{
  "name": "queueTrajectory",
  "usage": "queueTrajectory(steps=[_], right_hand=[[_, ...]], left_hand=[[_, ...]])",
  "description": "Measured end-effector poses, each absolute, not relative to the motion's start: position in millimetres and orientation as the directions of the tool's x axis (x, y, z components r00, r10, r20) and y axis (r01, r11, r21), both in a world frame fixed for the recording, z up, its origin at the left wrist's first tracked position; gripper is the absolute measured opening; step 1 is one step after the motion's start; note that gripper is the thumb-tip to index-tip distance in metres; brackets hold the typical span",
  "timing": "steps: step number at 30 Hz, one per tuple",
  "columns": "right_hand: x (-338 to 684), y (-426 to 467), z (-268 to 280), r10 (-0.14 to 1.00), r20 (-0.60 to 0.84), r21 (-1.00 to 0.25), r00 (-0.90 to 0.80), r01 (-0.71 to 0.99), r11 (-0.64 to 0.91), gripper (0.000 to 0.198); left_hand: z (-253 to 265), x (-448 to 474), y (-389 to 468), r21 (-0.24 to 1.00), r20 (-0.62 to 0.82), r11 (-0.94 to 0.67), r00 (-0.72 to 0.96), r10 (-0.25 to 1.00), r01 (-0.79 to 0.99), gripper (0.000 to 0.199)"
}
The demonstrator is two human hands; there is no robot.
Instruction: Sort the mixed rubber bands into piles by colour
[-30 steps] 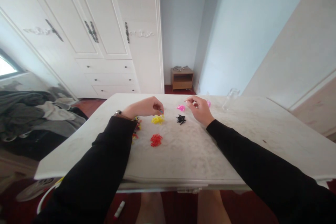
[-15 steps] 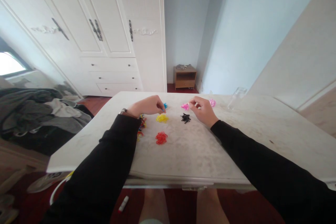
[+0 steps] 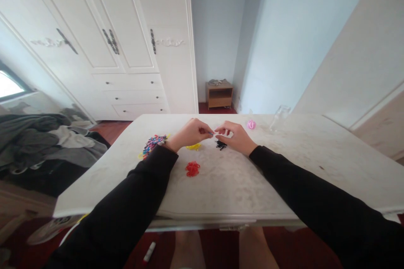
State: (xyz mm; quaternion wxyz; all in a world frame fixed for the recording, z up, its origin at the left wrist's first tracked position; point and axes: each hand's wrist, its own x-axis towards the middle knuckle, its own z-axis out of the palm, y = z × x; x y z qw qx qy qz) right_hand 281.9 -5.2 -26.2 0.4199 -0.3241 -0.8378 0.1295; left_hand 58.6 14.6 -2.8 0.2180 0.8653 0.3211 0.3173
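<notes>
One bare left hand [image 3: 193, 134] just swung right, pinching a tiny bluish strip [image 3: 211, 133] over the white table [image 3: 240, 185], far middle; bare right hand [image 3: 235, 135] beside it, fingers parted, so looks two-handed now

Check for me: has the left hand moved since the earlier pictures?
Yes. Judged against the red pile, the left hand has shifted to the right, toward the black pile.
</notes>
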Motion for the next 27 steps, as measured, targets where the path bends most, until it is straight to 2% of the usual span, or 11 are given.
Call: queueTrajectory(steps=[6, 20, 27], right_hand=[[281, -4, -28, 0.666, 0.609, -0.531, -0.432, 0.402, 0.746, 0.011], [285, -1, -26, 0.715, 0.608, -0.551, -0.345, 0.465, 0.693, 0.025], [287, -2, -22, 0.716, 0.619, -0.527, -0.322, 0.505, 0.684, 0.028]], left_hand=[[-3, 63, 11, 0.708, 0.337, -0.607, 0.583, 0.739, 0.361, 0.013], [-10, 63, 18, 0.722, 0.399, -0.603, 0.507, 0.764, 0.340, 0.017], [-13, 67, 17, 0.760, 0.447, -0.591, 0.443, 0.777, 0.271, 0.023]])
